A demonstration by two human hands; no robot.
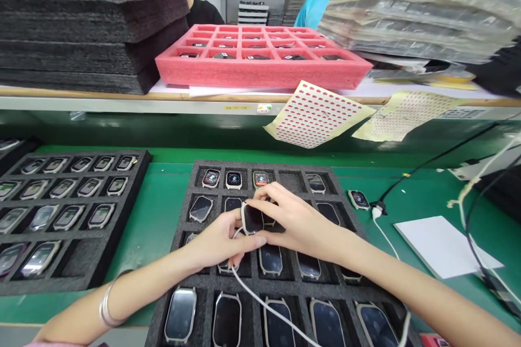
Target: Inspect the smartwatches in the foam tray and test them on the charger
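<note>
Between both hands, over a black foam tray point(293, 181), is a strapless smartwatch point(254, 219) with a dark screen. My right hand point(291, 214) grips it by its edges from above and the right. My left hand point(222, 236) is closed at its lower left side, with a white cable point(260, 295) running through the fingers. The cable's end is hidden behind the watch, so I cannot tell whether it is attached. More watch cases lie in the tray's compartments, including one with a lit screen point(211, 178). My hands cover part of the middle rows.
Another black foam tray point(97, 252) of watches lies to the left. On the right are a single watch point(359, 199), cables and a white sheet point(443, 244). A shelf above carries a pink foam tray point(260, 73), black foam stacks point(69, 49) and sticker sheets point(315, 116). Two people are behind.
</note>
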